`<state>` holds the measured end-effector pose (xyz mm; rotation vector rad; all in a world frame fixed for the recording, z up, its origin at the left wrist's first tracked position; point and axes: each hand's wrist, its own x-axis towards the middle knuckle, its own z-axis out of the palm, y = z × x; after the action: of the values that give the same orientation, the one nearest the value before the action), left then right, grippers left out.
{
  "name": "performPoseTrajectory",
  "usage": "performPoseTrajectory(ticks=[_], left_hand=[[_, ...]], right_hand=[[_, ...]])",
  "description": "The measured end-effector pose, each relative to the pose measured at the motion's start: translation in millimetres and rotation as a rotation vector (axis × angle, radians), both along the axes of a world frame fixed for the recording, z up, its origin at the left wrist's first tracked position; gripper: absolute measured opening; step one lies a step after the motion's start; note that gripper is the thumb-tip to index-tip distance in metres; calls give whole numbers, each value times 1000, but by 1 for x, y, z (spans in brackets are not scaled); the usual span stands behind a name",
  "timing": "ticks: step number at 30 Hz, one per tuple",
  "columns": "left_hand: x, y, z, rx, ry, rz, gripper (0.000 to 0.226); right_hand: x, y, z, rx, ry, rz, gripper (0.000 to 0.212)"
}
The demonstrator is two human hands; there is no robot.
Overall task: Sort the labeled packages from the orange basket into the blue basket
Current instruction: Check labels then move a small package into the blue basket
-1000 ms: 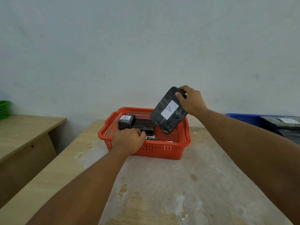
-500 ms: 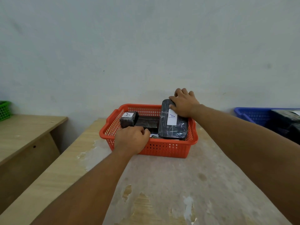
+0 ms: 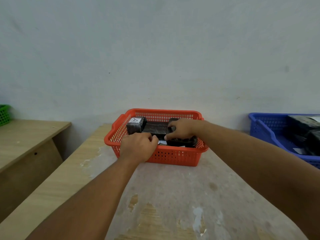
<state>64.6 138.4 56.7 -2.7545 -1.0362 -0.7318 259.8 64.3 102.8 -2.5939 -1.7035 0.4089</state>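
Note:
The orange basket [image 3: 173,158] stands on the worn table, in the middle of the view. Inside it at the left is a small black package with a white "A" label [image 3: 136,126], and a flat black package [image 3: 155,129] lies in the middle. A larger black package [image 3: 183,143] lies at the right. My right hand [image 3: 183,130] is on top of it, with fingers and thumb curled round its left edge, and its label is hidden. My left hand [image 3: 138,148] is closed over the basket's front rim. The blue basket [image 3: 263,134] sits at the right edge.
The blue basket holds black wrapped packages [image 3: 301,127]. A lower wooden desk [image 3: 26,135] stands to the left with a green basket [image 3: 4,115] on it. A pale wall runs close behind both baskets. The table [image 3: 173,196] has peeling patches in front.
My right hand brought the raised "A" package down into the orange basket's right side and now lies over it. My left hand stayed on the front rim.

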Motion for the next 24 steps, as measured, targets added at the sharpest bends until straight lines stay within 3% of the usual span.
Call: performPoseTrajectory(ticks=[3,6,9,12,14,18,24], left_hand=[[-1,0,0,-1,9,-1,59],[-1,2,2,-30,22,-3,67],[-2,4,6,-86,31,-56,78],[-10,10,16,-238,164,-229,82],[-18,15,24,-212,267,-312,85],[-25,21,19,-12,315,-312,78],[-25,21,10,70,227,-268,70]], right_hand=[[-3,-5,3,7,3,-21,79],[-9,-17,8,195,-100,199,53],[-14,-37,23,206,34,412,31],[-18,-50,34,-85,19,440,41],[-21,-51,38,-184,-61,444,52],[-28,-44,38,-239,-122,465,64],[-27,-37,35,-264,-128,450,49]])
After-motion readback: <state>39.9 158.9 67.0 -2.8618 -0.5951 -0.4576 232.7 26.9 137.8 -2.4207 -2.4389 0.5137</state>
